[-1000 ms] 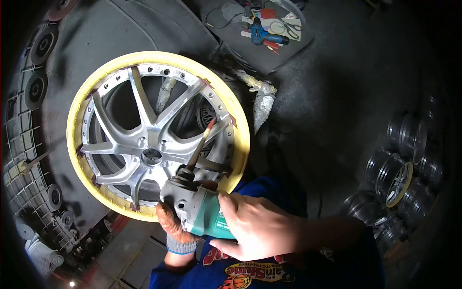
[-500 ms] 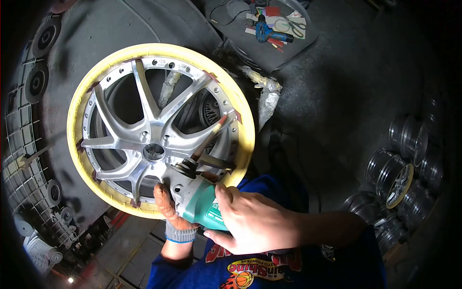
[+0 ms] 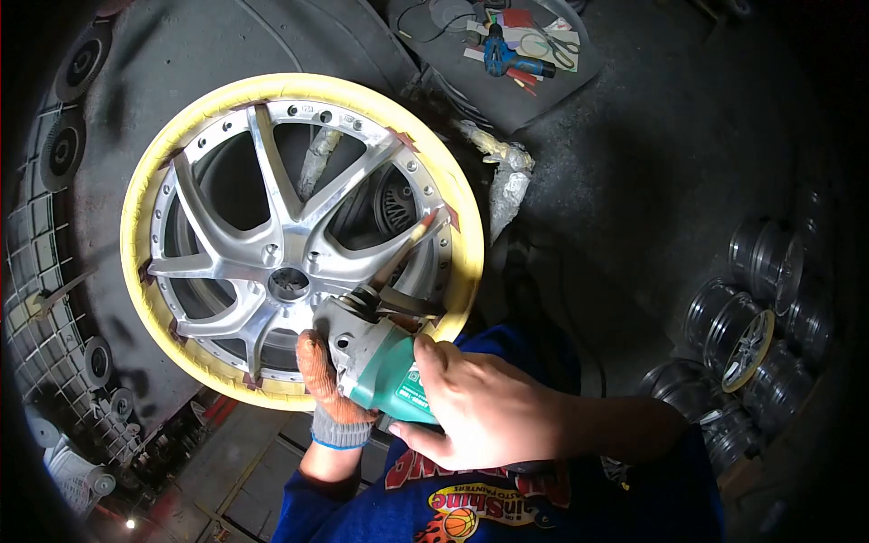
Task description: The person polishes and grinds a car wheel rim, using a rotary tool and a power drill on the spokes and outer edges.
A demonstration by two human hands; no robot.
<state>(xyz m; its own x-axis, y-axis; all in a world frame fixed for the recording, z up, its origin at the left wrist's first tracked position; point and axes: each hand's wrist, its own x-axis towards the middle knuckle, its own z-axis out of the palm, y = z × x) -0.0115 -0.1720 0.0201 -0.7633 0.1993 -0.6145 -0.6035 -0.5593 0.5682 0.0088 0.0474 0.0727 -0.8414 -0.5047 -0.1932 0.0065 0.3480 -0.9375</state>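
A silver alloy wheel (image 3: 294, 231) with split spokes lies before me, its outer lip wrapped in yellow tape (image 3: 134, 222). Brownish patches show at the spoke tips. My right hand (image 3: 493, 398), bare, wraps around the green body of an angle grinder (image 3: 378, 366). My left hand (image 3: 326, 385), in an orange and grey work glove, grips the grinder near its grey head. From the head a narrow brownish attachment (image 3: 412, 240), perhaps a disc seen edge-on, extends along a lower right spoke. Whether it touches the spoke I cannot tell.
A blue cordless drill (image 3: 507, 59) and scissors (image 3: 563, 50) lie on a surface at the top. Several wheels (image 3: 751, 348) are stacked at the right. Along the left, a wire rack (image 3: 54, 335) carries round discs (image 3: 63, 154). A wrapped support (image 3: 511, 176) juts out beside the wheel.
The grinder and both hands have shifted slightly right, and the attachment's tip is a little higher and farther right. The wheel appears slightly larger in view. Both hands keep their hold.
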